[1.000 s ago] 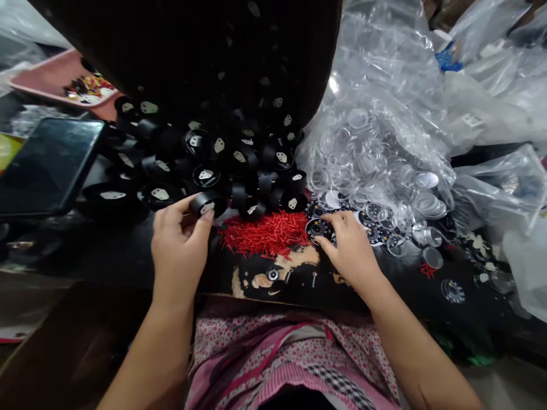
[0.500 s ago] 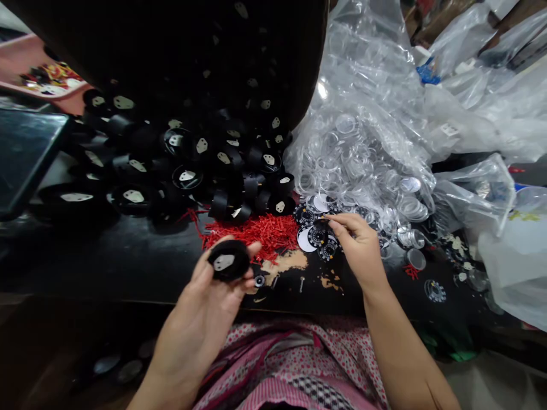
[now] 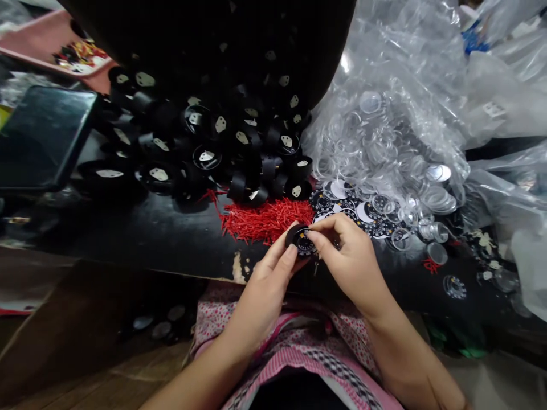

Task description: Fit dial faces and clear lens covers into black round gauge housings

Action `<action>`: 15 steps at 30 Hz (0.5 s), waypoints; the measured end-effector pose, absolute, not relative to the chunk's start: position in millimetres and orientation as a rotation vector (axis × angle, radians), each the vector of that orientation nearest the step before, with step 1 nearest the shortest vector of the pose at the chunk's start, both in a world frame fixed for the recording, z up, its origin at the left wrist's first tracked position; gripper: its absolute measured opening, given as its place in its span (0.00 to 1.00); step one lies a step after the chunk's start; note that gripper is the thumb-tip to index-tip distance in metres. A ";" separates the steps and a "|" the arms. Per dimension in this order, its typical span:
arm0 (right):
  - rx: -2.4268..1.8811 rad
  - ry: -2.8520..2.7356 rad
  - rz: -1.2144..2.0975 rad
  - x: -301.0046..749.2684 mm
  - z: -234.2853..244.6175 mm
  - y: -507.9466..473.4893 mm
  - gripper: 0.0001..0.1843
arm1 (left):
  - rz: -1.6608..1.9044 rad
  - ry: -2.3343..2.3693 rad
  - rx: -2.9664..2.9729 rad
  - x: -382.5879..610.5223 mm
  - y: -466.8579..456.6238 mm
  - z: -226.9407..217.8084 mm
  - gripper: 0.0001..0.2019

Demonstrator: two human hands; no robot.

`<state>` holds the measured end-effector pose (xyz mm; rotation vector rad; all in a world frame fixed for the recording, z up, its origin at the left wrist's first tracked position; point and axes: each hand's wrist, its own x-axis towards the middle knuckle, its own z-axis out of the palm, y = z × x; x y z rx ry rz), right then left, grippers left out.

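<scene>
My left hand is closed around a round black plastic housing near the table's front edge, its open side turned up. A black dial disc with white marks and a small orange patch lies at the housing's mouth. The thumb and fingertips of my right hand pinch the disc's right edge. Whether the disc sits fully inside the housing, I cannot tell. Just beyond my hands are a heap of thin red pieces and a spread of similar dial discs.
Many black housings with pale plates are heaped behind on the left. Clear round covers spill from a plastic bag at the right. A dark tray and a pink bin stand far left. One loose disc lies right.
My right hand has brought a dial disc from the pile leftward to the housing. My left hand has moved right and up, turning the housing so its pale plate no longer shows. The view has shifted left.
</scene>
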<state>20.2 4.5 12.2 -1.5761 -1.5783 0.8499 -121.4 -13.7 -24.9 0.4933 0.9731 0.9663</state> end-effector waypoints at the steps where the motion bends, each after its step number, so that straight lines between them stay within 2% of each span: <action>1: -1.606 -1.554 0.894 20.5 11.5 4.6 0.02 | 0.960 0.991 0.537 -121.9 -15.0 -27.0 0.17; 6: -1.634 -1.418 1.150 27.5 11.5 5.8 0.08 | 0.918 0.941 0.635 -126.5 -15.1 -33.6 0.18; 10: -1.657 -1.466 1.155 29.9 12.1 7.6 0.10 | 0.891 0.928 0.696 -129.5 -13.2 -31.7 0.17; 15: -1.593 -1.417 1.325 30.0 5.7 1.2 0.08 | 0.857 1.028 0.856 -130.1 -12.0 -32.6 0.14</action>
